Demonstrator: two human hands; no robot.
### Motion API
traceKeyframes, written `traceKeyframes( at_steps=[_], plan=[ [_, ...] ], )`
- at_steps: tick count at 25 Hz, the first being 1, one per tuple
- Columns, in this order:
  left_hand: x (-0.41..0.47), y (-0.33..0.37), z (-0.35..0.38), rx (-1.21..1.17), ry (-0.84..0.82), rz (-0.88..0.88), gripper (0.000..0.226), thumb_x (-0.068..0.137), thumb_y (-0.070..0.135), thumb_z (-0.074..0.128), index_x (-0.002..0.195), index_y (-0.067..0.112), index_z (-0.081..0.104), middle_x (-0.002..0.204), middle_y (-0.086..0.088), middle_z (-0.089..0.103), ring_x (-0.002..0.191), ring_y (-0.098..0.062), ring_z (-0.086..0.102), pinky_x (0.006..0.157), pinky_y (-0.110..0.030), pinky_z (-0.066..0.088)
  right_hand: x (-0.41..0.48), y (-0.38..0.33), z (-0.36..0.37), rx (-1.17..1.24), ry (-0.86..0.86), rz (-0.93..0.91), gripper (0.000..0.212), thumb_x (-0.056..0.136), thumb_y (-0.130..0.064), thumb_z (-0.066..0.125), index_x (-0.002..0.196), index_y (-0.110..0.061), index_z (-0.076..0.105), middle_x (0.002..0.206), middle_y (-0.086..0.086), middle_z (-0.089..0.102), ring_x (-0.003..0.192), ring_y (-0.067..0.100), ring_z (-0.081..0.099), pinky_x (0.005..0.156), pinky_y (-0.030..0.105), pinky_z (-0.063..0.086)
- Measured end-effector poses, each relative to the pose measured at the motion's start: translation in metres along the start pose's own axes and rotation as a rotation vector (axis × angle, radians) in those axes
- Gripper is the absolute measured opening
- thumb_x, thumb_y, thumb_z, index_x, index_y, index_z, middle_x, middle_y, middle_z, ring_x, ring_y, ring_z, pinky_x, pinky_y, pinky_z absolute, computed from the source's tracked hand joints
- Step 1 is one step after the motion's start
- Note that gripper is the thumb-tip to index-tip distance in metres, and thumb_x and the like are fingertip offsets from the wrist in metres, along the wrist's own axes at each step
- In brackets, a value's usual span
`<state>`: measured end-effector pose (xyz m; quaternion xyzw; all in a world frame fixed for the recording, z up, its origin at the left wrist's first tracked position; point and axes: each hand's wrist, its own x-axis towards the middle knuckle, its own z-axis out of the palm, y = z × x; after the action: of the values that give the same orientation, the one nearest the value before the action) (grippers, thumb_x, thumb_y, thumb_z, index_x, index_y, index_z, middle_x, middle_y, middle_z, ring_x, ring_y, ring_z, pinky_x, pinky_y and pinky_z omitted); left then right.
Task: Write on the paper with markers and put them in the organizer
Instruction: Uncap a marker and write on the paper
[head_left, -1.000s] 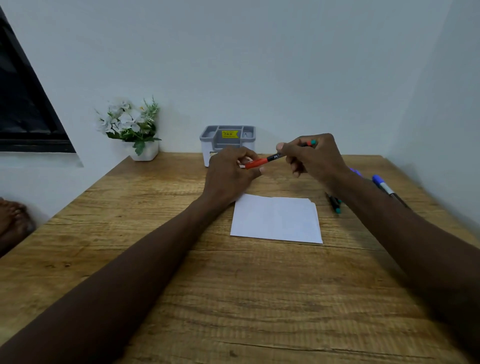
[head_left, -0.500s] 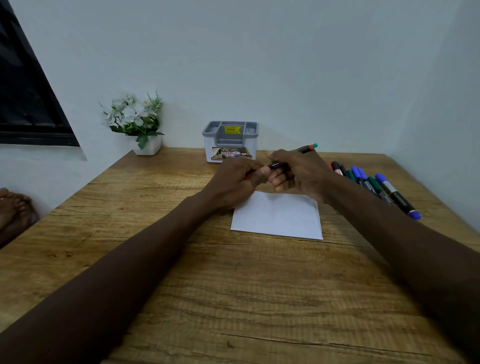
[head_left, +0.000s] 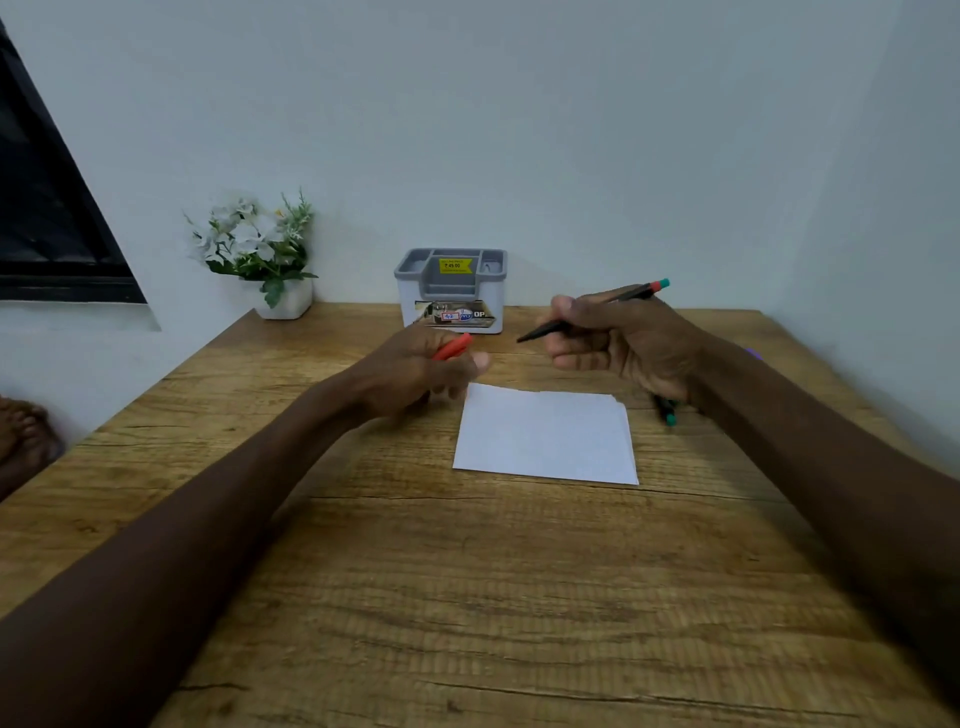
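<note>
A white sheet of paper (head_left: 545, 436) lies on the wooden table (head_left: 467, 597). Above its far right corner my right hand (head_left: 618, 343) grips a black marker (head_left: 550, 327), uncapped, tip pointing left, its red and green end sticking up at the right. My left hand (head_left: 421, 369) holds the red cap (head_left: 453, 347) just left of the paper's far corner. The grey and white organizer (head_left: 451, 291) stands at the back by the wall, behind both hands. More markers (head_left: 667, 410) lie on the table to the right, mostly hidden by my right forearm.
A small white pot of white flowers (head_left: 260, 254) stands at the back left corner. A dark window (head_left: 47, 208) is on the left wall. A person's foot (head_left: 26, 441) shows beyond the table's left edge. Walls close the back and right sides.
My hands have pulled apart: the red cap came off the marker and stays in my left hand, while my right hand drew the marker away to the right.
</note>
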<state>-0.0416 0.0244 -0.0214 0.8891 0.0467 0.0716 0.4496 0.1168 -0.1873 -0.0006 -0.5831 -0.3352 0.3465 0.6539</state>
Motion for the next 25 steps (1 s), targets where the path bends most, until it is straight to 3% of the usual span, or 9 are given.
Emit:
traceKeyframes(
  at_steps=[2,5,10,13,18,20,22,25],
  plan=[
    [-0.001,-0.006,0.003,-0.018,-0.045,0.037,0.03,0.087,0.014,0.077,0.078,0.008,0.049,0.075,-0.015,0.068,0.07,-0.02,0.063,0.066,-0.028,0.052,-0.001,0.007,0.01,-0.121,-0.05,-0.025,0.039,0.081,-0.013,0.075,0.111,0.012,0.069,0.083,0.014,0.073,0.07,0.017,0.073,0.065,0.027,0.062],
    [0.001,-0.012,0.0,0.052,-0.095,0.047,0.032,0.078,0.007,0.084,0.083,0.002,0.052,0.094,-0.006,0.077,0.092,-0.024,0.072,0.083,-0.04,0.059,-0.005,0.024,0.029,-0.246,-0.124,-0.1,0.011,0.087,-0.003,0.074,0.093,0.006,0.07,0.076,0.017,0.069,0.056,0.019,0.066,0.055,0.029,0.059],
    [0.006,-0.013,-0.002,0.193,-0.124,-0.011,0.036,0.078,0.012,0.084,0.094,-0.007,0.058,0.078,0.008,0.07,0.071,0.006,0.063,0.069,-0.017,0.049,-0.002,0.039,0.046,-0.385,-0.229,-0.116,0.009,0.094,0.004,0.063,0.093,0.007,0.072,0.078,0.024,0.07,0.053,0.023,0.066,0.053,0.03,0.057],
    [0.006,-0.011,-0.001,0.218,-0.132,0.03,0.029,0.079,0.007,0.081,0.086,-0.002,0.055,0.072,0.01,0.06,0.063,0.007,0.058,0.063,-0.01,0.044,-0.002,0.038,0.048,-0.421,-0.263,-0.126,0.011,0.094,0.006,0.064,0.099,0.012,0.072,0.08,0.023,0.071,0.058,0.023,0.068,0.058,0.03,0.059],
    [0.008,-0.011,-0.001,0.247,-0.105,0.018,0.027,0.079,0.01,0.082,0.086,0.0,0.058,0.078,-0.007,0.065,0.067,-0.014,0.059,0.066,-0.034,0.051,0.001,0.038,0.053,-0.507,-0.275,-0.115,0.008,0.092,0.007,0.066,0.096,0.009,0.073,0.076,0.02,0.073,0.055,0.02,0.069,0.059,0.03,0.06],
    [0.006,-0.012,-0.007,0.187,-0.122,-0.006,0.026,0.077,0.006,0.084,0.086,0.0,0.06,0.076,0.005,0.067,0.067,-0.003,0.063,0.064,-0.023,0.051,0.0,0.039,0.058,-0.538,-0.251,-0.156,0.008,0.092,0.005,0.068,0.09,0.003,0.075,0.08,0.025,0.073,0.051,0.018,0.067,0.054,0.028,0.058],
    [0.004,-0.014,-0.014,0.123,-0.147,-0.051,0.041,0.074,0.003,0.085,0.101,-0.012,0.058,0.086,0.008,0.074,0.079,0.003,0.069,0.068,-0.014,0.053,-0.003,0.042,0.061,-0.555,-0.207,-0.206,0.008,0.091,0.003,0.071,0.085,0.001,0.076,0.08,0.028,0.073,0.046,0.014,0.065,0.05,0.025,0.056],
    [0.002,-0.018,-0.018,0.111,-0.184,-0.05,0.046,0.072,0.006,0.088,0.101,-0.009,0.056,0.097,0.007,0.076,0.086,0.002,0.069,0.073,-0.014,0.053,-0.006,0.045,0.061,-0.589,-0.197,-0.296,0.008,0.089,0.006,0.072,0.083,0.004,0.076,0.073,0.023,0.074,0.042,0.015,0.061,0.048,0.027,0.053]
  ],
)
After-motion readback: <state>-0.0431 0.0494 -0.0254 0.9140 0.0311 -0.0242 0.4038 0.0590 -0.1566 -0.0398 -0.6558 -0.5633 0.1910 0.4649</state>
